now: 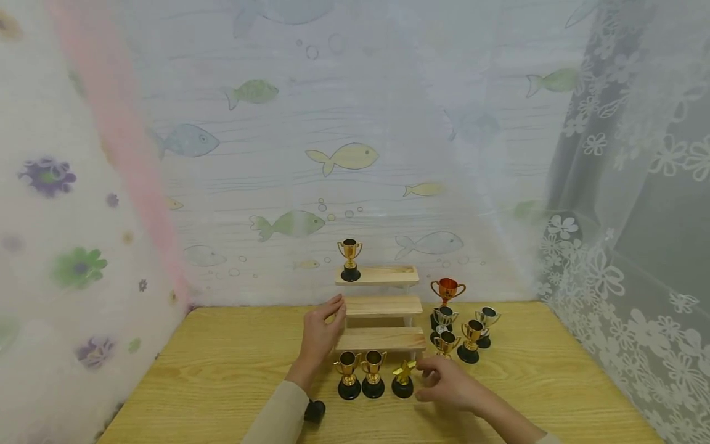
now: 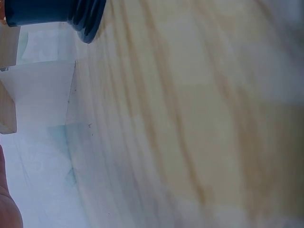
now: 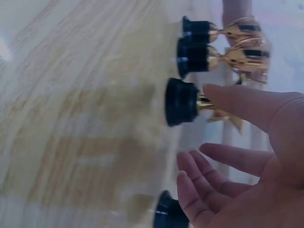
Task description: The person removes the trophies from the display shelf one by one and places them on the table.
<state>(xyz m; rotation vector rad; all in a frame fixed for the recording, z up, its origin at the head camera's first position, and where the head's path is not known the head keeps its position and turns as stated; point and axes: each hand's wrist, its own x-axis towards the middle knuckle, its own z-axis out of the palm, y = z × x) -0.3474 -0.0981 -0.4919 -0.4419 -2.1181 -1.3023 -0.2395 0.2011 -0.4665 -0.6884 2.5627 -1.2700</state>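
Note:
A three-step wooden stand (image 1: 383,338) rises at the middle of the table. My left hand (image 1: 322,330) rests its fingertips at the left end of the middle step. Two gold cup trophies (image 1: 348,377) (image 1: 373,376) stand before the bottom step. To their right is a gold star-topped trophy (image 1: 402,383) on a black base. My right hand (image 1: 448,383) is beside it, thumb and fingers spread apart. In the right wrist view, the thumb overlaps the star trophy's stem, and the other fingers are apart from it. Another gold cup trophy (image 1: 350,259) is on the top step's left end.
Several more trophies stand right of the stand: a red-topped cup (image 1: 448,288), silver cups (image 1: 487,319) and gold ones (image 1: 472,339). A small black object (image 1: 314,411) lies by the left sleeve. Fish-printed curtain (image 1: 344,157) hangs behind the table (image 1: 222,370).

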